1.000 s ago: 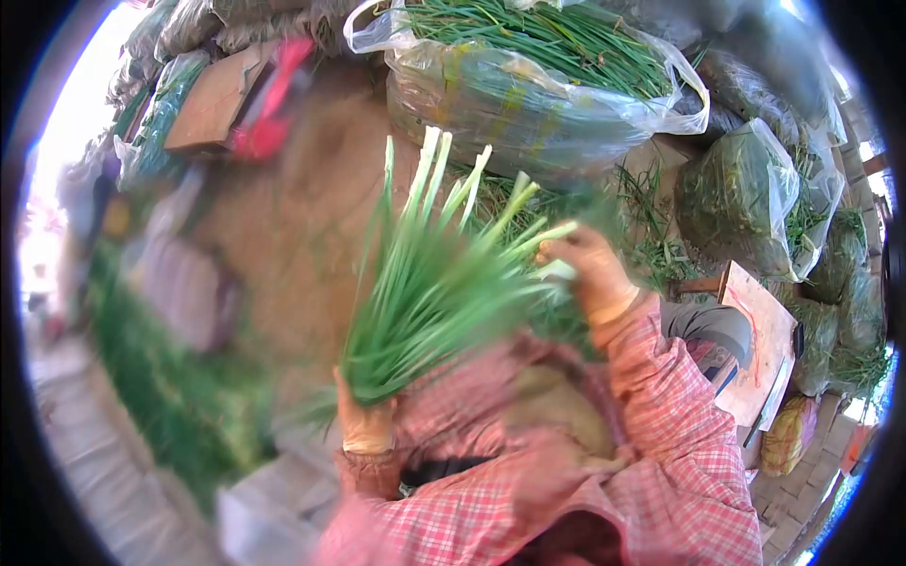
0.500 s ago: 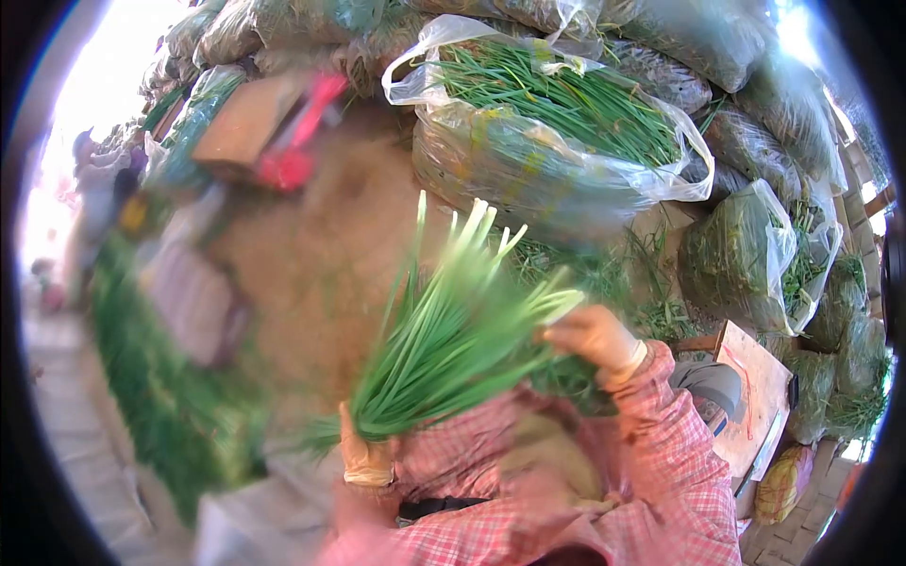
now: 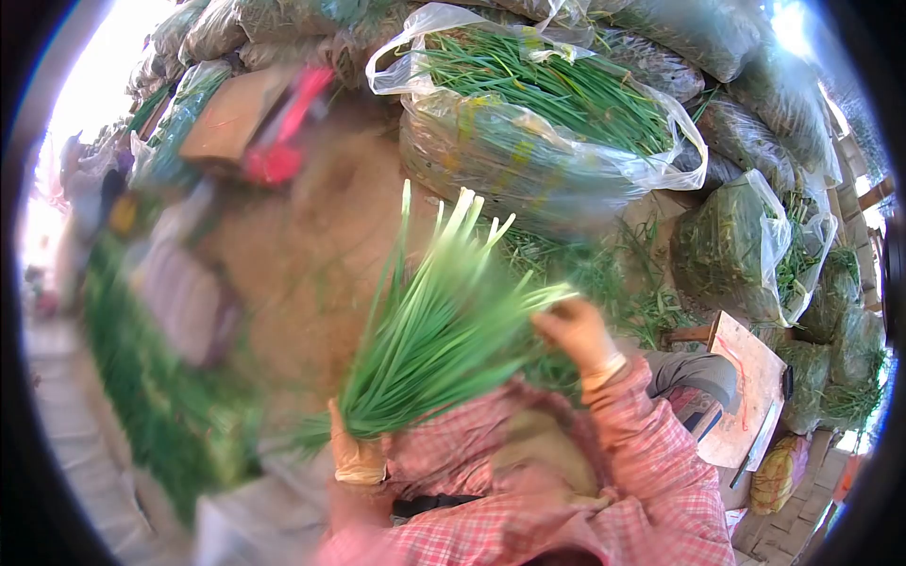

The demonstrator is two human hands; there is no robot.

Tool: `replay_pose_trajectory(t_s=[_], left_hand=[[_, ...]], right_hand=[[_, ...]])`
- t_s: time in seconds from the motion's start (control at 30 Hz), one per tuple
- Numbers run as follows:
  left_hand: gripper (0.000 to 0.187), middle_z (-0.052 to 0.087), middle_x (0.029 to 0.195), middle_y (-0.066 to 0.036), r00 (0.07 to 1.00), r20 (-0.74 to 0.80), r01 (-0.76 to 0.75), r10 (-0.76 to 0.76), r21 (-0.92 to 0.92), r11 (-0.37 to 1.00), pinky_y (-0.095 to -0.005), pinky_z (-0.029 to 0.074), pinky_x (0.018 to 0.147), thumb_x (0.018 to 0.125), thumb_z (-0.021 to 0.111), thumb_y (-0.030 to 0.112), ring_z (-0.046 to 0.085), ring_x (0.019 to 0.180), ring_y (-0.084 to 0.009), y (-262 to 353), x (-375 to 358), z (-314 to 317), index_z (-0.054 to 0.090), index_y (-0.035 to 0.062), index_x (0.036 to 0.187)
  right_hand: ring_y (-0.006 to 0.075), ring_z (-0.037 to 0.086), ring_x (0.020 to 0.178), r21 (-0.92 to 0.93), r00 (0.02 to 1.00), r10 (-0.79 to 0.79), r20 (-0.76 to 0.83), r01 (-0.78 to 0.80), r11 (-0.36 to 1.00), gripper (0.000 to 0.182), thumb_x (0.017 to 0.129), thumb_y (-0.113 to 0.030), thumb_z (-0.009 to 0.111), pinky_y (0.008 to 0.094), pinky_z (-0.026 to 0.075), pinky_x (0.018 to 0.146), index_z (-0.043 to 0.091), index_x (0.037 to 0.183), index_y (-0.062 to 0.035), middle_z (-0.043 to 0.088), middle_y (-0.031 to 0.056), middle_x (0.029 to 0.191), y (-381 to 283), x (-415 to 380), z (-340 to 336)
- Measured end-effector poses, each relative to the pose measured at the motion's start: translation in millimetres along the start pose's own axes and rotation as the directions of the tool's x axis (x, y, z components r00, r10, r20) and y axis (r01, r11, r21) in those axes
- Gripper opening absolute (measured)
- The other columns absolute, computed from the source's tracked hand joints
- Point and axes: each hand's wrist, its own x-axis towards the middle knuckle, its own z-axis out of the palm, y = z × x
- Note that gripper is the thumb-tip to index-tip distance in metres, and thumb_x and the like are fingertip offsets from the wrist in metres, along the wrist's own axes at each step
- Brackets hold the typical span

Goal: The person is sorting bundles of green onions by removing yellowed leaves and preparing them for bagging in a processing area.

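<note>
Green chives, fanned out in a loose bunch, lay across the middle of my view, held in front of the person's plaid jacket, pale stem ends up and leafy ends down. The left hand was closed around the gathered leaves at the lower end. The right hand had its fingers bent at the pale tips on the far side of the fan; through the blur I could not tell whether they had pinched any stems or only touched them.

From where I sat, I judged the bunch light and limp, the leaves probably slick and easily bruised by a hard squeeze. I would have taken hold low, where they gathered, or by the firmer-looking pale ends.

Below spread a brown floor, with loose leaves strewn towards the right. Beyond the bunch stood a large clear plastic bag packed with more greens, and a second filled bag sat to its right. Near the right knee was a small wooden board; a cardboard box stood at far left, before piled sacks.
</note>
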Motion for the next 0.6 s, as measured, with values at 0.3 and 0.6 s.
replay_pose_trajectory(t_s=[0.3,0.6], left_hand=[[0.05,0.06,0.105,-0.008,0.997,-0.04,0.063,-0.071,-0.176,0.982,-0.0305,0.047,0.051,0.094,0.034,0.048,0.058,0.079,-0.0209,9,-5,10,0.049,0.0071,0.12],[0.038,0.06,0.107,-0.013,0.979,0.076,-0.186,0.189,-0.034,0.982,-0.0378,0.046,0.085,0.093,0.044,0.032,0.057,0.097,-0.0243,9,-3,7,0.052,0.0021,0.114]], right_hand=[[0.0085,0.05,0.048,0.089,0.987,0.048,-0.155,-0.034,0.995,0.015,0.081,-0.017,0.058,0.0223,0.04,0.044,0.062,0.077,-0.0031,0.058,0.0012,0.061,-5,-7,-11],[0.0317,0.061,0.078,-0.924,0.579,-0.769,-0.27,-0.38,0.038,0.025,0.078,-0.025,0.063,0.0396,0.048,0.069,0.063,0.095,-0.0071,0.064,0.0131,0.088,-31,2,-232]])
